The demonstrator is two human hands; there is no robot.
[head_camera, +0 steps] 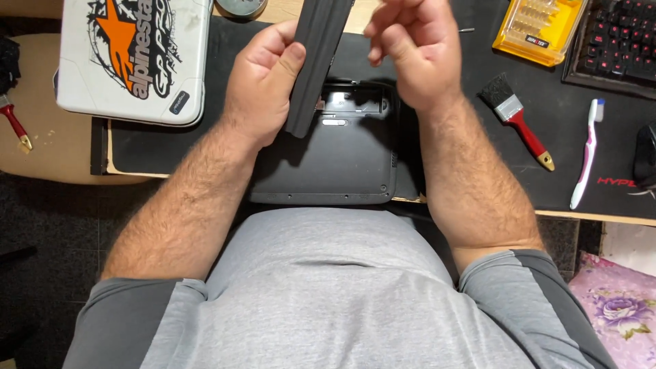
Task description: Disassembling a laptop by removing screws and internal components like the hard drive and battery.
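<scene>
- Battery bar (316, 65) already out — left hand (263, 85) clamps it upright, upper centre of frame
- Right hand (410, 51) beside it, fingers loosely curled, holding nothing
- Upturned laptop (328, 164) below, bay bare — further work, I judge, not begun

Cut off and covered

The long dark battery pack (317, 61) runs off the top edge; the right hand's (413, 51) fingertips blur, and forearms hide much of the upturned laptop (342, 160)

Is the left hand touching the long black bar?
Touching. The head view shows the left hand wrapped around the black bar, thumb pressed on its face, above the laptop.
</scene>
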